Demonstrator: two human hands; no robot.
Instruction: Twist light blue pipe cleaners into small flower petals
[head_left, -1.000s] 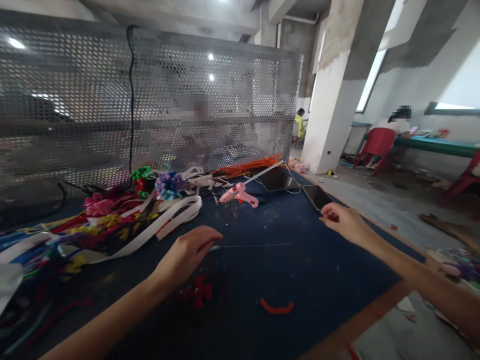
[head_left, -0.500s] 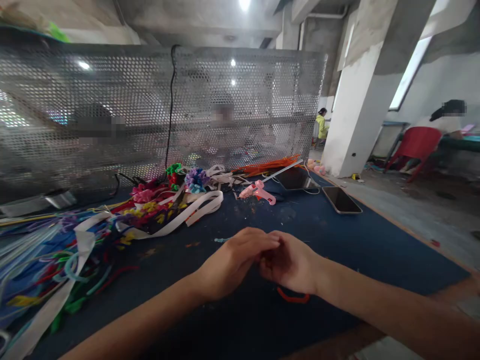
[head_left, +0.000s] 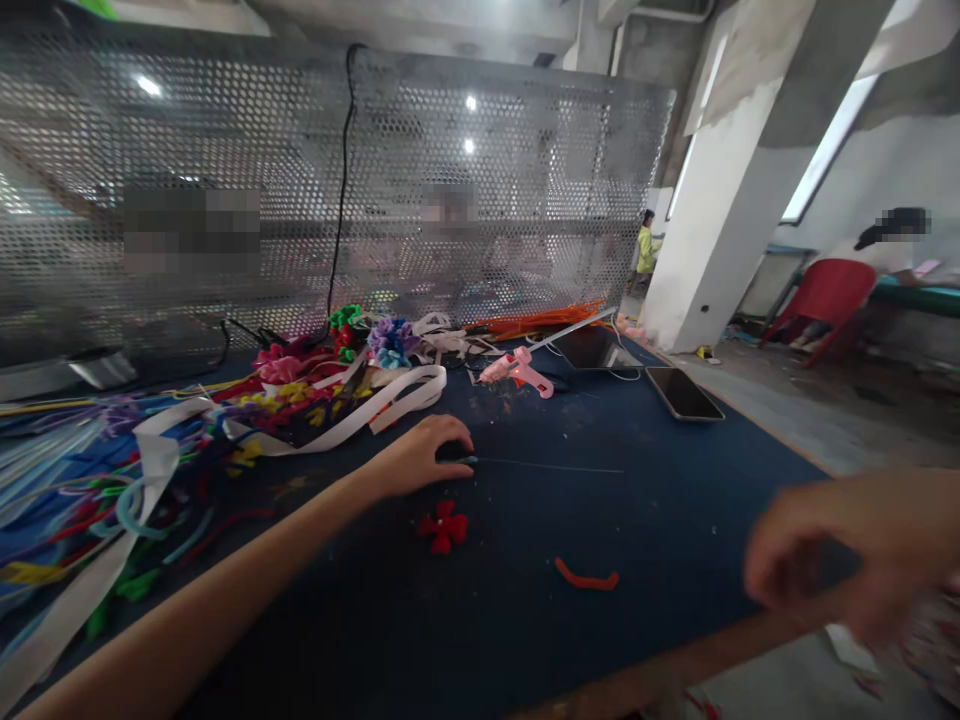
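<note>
My left hand (head_left: 427, 455) rests low over the dark blue tabletop, thumb and fingertips closing on a short light blue pipe cleaner piece (head_left: 470, 460). From that piece a thin pale strand (head_left: 555, 467) runs to the right across the table. A red pipe cleaner flower (head_left: 443, 527) with rounded petals lies just below the left hand, untouched. Farther right lies a short, bent orange-red pipe cleaner (head_left: 587, 577). My right hand (head_left: 847, 550) is beyond the table's right front edge, fingers curled and smeared by motion; whether it holds anything is unclear.
A pink glue gun (head_left: 519, 372) lies mid-table, with a phone (head_left: 684, 393) and a dark tablet (head_left: 595, 350) to its right. Pipe cleaners, flowers and white ribbon (head_left: 337, 437) crowd the left. A perforated metal screen (head_left: 480, 220) stands behind. People sit beyond.
My hands, cupped together before, have parted. The left moved left and up to the light blue piece; the right swung far right. The red flower now lies on the table.
</note>
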